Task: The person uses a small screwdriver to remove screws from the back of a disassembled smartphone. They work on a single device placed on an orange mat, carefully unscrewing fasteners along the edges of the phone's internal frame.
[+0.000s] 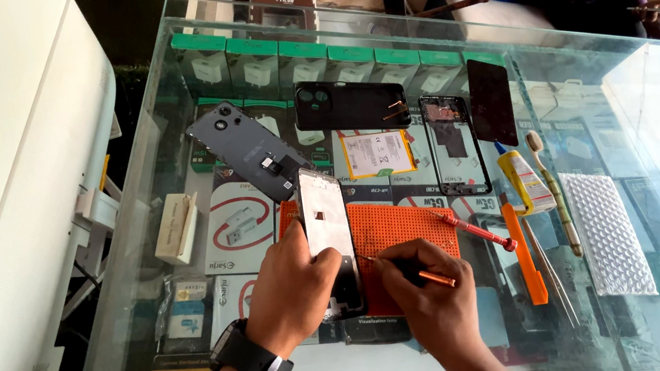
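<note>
My left hand [291,289] grips the lower left edge of a phone frame with a pale inner plate [328,226], holding it flat on an orange work mat [403,231]. A black wristband sits on that wrist. My right hand [431,292] holds a thin orange-handled tool [435,279], its tip touching the frame's right edge. The hands are close together near the counter's front.
On the glass counter [191,77] lie a grey back cover [252,150], a black back cover [349,105], a battery [376,153], a bare frame [454,145], a dark screen [491,101], a red screwdriver [478,232], a glue tube [526,180], an orange pry tool [524,258], tweezers and bubble wrap [607,231]. Boxed goods sit under the glass.
</note>
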